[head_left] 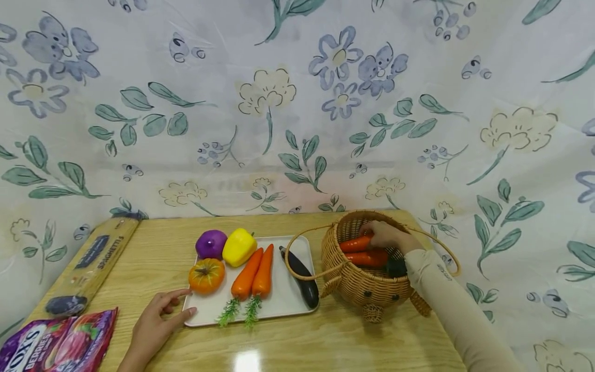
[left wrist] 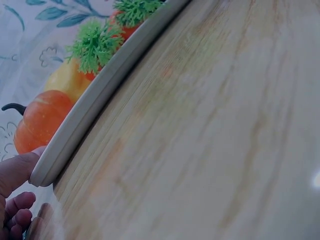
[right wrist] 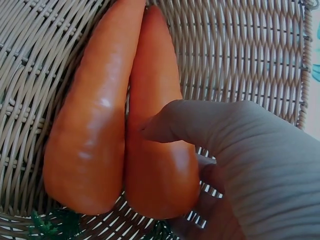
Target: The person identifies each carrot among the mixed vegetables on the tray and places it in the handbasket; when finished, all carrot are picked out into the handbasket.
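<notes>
My right hand (head_left: 383, 235) reaches into a round wicker basket (head_left: 372, 289) with an animal face. Inside lie two orange carrots; the hand grips the right-hand carrot (right wrist: 160, 165), thumb on top and fingers down its side. The other carrot (right wrist: 90, 140) lies against it. At the front left corner of a white tray (head_left: 218, 318), my left hand (head_left: 158, 318) has its thumb over the rim and its index finger near the side. A pumpkin (head_left: 206, 276) stands by those fingertips. Beside it are a purple onion (head_left: 210, 244), yellow pepper (head_left: 239, 248), two carrots (head_left: 262, 276) and an eggplant (head_left: 302, 276).
A spaghetti pack (head_left: 99, 258) lies along the table's left side, with a purple berries bag (head_left: 60, 341) in front of it. One basket handle loop (head_left: 290, 266) hangs over the tray's right end. A flowered cloth (head_left: 297, 129) rises behind the wooden table (head_left: 288, 346).
</notes>
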Available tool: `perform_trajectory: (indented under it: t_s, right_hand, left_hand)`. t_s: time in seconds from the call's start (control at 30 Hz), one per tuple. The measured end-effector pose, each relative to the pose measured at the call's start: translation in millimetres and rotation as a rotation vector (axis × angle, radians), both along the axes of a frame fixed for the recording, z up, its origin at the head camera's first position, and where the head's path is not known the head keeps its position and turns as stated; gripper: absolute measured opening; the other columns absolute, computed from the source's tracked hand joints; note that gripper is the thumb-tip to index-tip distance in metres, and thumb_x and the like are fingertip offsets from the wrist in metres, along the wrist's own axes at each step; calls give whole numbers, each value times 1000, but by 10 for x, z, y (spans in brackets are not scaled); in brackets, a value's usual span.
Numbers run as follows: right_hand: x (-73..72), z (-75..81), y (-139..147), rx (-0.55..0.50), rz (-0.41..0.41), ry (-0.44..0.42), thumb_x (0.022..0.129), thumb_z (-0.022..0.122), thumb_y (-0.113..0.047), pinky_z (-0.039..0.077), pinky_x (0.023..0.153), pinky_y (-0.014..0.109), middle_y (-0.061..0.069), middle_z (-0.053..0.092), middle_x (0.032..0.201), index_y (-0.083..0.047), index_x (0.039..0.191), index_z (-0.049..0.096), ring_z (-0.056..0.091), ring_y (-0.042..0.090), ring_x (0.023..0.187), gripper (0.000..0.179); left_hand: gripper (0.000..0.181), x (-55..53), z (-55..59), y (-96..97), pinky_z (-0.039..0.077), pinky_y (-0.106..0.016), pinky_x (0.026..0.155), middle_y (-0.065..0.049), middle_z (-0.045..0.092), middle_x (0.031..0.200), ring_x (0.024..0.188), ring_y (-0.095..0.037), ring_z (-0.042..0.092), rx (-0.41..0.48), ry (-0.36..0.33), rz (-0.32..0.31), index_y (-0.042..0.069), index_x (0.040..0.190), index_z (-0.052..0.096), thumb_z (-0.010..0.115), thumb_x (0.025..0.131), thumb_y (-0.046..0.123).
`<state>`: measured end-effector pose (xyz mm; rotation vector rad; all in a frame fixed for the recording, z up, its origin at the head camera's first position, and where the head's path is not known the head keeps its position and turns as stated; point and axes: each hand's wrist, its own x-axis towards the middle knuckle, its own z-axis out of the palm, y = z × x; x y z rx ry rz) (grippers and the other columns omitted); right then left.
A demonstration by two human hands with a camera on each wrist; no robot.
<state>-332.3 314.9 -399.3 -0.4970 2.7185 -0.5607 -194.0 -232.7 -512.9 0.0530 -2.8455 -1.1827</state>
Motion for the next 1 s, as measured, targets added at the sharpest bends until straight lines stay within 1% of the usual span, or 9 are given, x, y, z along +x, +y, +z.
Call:
perform_trajectory:
  t_s: [0.13, 0.3, 0.43, 0.53, 0.7, 0.77, 0.87, 0.9, 1.0]
  right_hand:
    - [23, 56, -33, 0, 2, 6, 83, 67, 1, 48, 72, 32, 21, 64, 111, 1, 116, 67, 55, 21, 81, 34]
    - [58, 84, -44, 2, 11, 5, 85, 66, 2, 46, 71, 31, 21, 64, 112, 1, 115, 67, 52, 20, 80, 30]
    - [60, 87, -46, -22, -5, -22, 86, 64, 2, 45, 70, 30, 20, 64, 113, 1, 118, 66, 51, 19, 80, 31]
    - [39, 85, -41, -47, -12, -30, 85, 65, 2, 45, 69, 31, 21, 64, 115, 2, 119, 66, 51, 20, 79, 33]
    - [10, 71, -19, -61, -6, -3, 85, 67, -1, 47, 71, 33, 23, 64, 118, 1, 118, 67, 55, 22, 84, 33]
    - [14, 73, -17, -69, -9, -2, 85, 69, -3, 50, 75, 36, 22, 64, 119, 1, 121, 66, 59, 24, 89, 36]
    - [48, 156, -57, -86, 8, 5, 84, 70, -4, 53, 83, 43, 22, 65, 118, 4, 125, 63, 62, 29, 98, 42]
    - [67, 194, -78, -92, 13, 9, 84, 71, -5, 53, 85, 45, 22, 66, 117, 5, 126, 62, 63, 30, 100, 44]
    - [119, 329, -165, -105, 43, 28, 83, 72, -8, 51, 92, 49, 21, 65, 120, 5, 127, 61, 62, 33, 107, 47]
  left_hand:
    - [52, 14, 5, -18, 44, -21, 77, -8, 60, 116, 90, -1, 49, 0, 2, 7, 17, 128, 67, 76, 85, 46]
    - [52, 21, -6, -33, 43, -21, 76, -7, 60, 114, 89, -1, 49, 7, 9, 7, 17, 128, 67, 76, 85, 45]
    - [52, 30, -1, -41, 43, -20, 76, -6, 60, 112, 89, -1, 49, 7, 12, 15, 17, 128, 67, 77, 85, 45]
    - [53, 38, 13, -41, 43, -22, 76, -7, 60, 113, 90, -4, 50, 11, 7, 17, 17, 128, 67, 76, 85, 46]
    - [53, 24, 12, -26, 44, -23, 78, -8, 61, 114, 91, -6, 50, 20, 2, 9, 16, 128, 67, 77, 85, 45]
    - [53, 17, 5, -15, 44, -24, 78, -8, 61, 114, 91, -6, 50, 25, -5, 9, 16, 128, 67, 77, 85, 45]
    - [53, 28, 2, -12, 44, -26, 79, -7, 61, 113, 92, -8, 51, 34, -10, 12, 17, 128, 67, 77, 84, 45]
    - [54, 31, 1, -12, 44, -26, 79, -7, 61, 113, 92, -10, 51, 35, -12, 13, 17, 128, 67, 77, 84, 46]
    - [54, 27, -2, -34, 43, -28, 79, -7, 60, 112, 93, -13, 52, 30, -10, 15, 18, 128, 67, 77, 84, 47]
